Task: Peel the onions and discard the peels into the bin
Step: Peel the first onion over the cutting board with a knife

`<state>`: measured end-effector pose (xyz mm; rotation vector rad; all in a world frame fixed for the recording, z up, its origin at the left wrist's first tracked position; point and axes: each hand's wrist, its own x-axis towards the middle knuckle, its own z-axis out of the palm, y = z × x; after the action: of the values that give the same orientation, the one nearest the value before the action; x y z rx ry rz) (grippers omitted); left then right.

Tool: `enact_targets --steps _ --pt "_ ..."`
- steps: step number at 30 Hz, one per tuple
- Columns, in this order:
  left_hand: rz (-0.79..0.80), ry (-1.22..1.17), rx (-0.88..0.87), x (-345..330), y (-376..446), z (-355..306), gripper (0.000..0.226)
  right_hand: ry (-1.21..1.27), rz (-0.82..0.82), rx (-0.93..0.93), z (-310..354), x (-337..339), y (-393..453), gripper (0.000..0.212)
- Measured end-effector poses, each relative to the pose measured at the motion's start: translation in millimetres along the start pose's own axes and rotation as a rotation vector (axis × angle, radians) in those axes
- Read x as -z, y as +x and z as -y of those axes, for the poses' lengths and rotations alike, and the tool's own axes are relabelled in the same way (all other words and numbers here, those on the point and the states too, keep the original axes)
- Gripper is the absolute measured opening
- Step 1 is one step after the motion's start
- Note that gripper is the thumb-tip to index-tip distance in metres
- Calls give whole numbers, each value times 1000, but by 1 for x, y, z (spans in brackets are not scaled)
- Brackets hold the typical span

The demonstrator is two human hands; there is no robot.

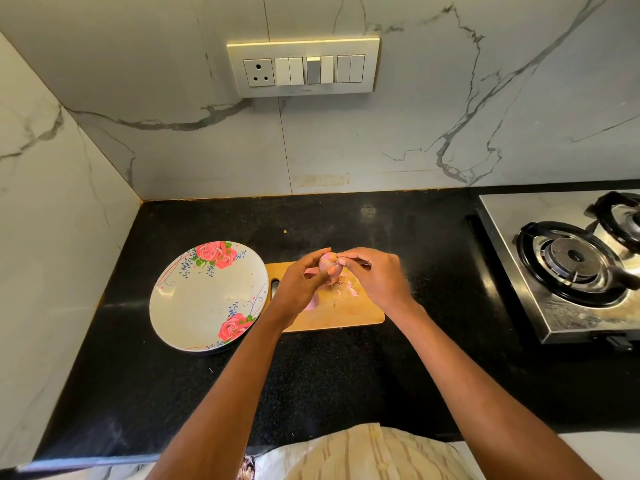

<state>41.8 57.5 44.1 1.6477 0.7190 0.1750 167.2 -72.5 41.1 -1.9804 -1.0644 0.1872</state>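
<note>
A small pink onion (327,261) is held above the wooden cutting board (360,315). My left hand (300,282) grips it from the left and below. My right hand (377,275) pinches at the onion's right side with thumb and fingertips, where skin is lifting. Loose pink peels (348,285) lie on the board under my hands, partly hidden by them. No bin is in view.
A floral plate (194,306) sits left of the board on the black counter (346,368). A steel gas stove (575,268) stands at the right. Marble walls close off the back and left, with a switch panel (304,66) on the back wall.
</note>
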Motion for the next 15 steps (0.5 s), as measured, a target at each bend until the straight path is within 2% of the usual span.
enact_targets --steps 9,15 --pt "13 5 10 0 -3 0 45 -98 -65 41 1 -8 -5 16" --pt "-21 -19 24 2 -3 4 47 -17 18 3 -3 -4 -4 21"
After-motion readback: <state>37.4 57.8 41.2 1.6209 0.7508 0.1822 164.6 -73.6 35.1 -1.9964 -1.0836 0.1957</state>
